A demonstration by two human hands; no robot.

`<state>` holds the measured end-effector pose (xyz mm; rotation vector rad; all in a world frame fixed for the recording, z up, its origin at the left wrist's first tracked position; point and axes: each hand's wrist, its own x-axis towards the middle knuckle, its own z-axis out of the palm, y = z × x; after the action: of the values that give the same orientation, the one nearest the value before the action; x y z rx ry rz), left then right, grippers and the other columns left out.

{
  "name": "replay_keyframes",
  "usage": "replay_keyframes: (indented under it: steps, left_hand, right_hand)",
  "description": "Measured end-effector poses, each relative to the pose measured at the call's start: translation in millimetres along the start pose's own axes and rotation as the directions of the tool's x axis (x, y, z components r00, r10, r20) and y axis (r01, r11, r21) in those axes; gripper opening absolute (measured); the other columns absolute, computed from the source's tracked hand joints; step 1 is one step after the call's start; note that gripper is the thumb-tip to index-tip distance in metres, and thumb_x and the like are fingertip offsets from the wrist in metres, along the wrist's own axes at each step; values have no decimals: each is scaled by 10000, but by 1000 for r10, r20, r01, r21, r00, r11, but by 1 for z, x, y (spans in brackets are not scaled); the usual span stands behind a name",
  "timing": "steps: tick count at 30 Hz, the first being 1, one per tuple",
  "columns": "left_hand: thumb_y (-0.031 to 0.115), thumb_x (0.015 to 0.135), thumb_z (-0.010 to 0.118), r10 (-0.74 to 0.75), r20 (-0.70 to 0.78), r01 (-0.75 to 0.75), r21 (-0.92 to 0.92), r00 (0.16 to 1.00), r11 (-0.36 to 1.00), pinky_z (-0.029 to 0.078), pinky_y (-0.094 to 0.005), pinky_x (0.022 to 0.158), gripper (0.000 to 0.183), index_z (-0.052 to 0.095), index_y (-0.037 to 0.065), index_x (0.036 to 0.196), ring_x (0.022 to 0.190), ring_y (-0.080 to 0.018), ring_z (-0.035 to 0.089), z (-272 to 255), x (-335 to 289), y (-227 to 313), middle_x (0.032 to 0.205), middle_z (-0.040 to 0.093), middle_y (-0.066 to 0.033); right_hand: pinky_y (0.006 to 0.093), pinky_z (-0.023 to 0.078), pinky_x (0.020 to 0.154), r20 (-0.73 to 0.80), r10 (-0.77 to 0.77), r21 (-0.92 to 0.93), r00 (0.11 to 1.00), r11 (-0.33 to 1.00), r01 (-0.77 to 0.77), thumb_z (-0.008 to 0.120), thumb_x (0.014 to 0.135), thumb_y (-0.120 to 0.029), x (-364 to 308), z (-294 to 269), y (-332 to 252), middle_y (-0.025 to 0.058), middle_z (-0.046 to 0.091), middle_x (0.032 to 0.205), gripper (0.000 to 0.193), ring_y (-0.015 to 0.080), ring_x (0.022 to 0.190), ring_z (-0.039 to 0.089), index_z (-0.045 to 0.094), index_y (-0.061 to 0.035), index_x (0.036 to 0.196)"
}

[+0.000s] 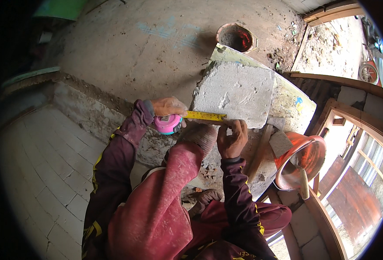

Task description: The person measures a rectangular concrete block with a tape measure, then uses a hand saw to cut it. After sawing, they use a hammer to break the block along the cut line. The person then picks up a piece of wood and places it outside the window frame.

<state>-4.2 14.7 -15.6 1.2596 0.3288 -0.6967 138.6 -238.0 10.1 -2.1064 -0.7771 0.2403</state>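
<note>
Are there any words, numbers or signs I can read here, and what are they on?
Yellow tape blade: markings too small and blurred to read.
Pink tape measure: any print on its case is too small to make out.
Maroon clothing: pale lettering near the picture's lower edge, only partly showing, so I won't copy it.
Pale blue marks on the floor: smudged, no clear words.

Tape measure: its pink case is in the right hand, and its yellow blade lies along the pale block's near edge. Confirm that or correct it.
The hand is wrong: the head view shows the pink case in the left hand. The yellow blade does lie along the near edge of the pale block.
</note>
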Motion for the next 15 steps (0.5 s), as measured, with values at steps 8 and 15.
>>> replay_keyframes:
  steps: [8, 15]
  left_hand:
    - [352, 971, 541, 0, -4, 0, 40, 1000, 999, 480, -297, 865, 448, 682, -58, 1082, 900, -153, 645, 2, 2, 6, 1015, 761, -124]
    - [338, 975, 529, 32, 5, -32, 60, 999, 998, 478, -301, 880, 446, 684, -66, 1081, 904, -160, 647, 1, 5, 2, 1015, 759, -137]
  right_hand:
    - [405, 484, 754, 32, -3, -45, 999, 999, 5, 653, 772, 33, -2, 2, 2, 113, 599, 852, 194, 321, 832, 591, 655, -67, 938]
    - [412, 486, 788, 56, -3, -42, 998, 999, 5, 646, 784, 33, -4, 1, 5, 123, 612, 909, 236, 325, 874, 593, 652, -63, 1000]
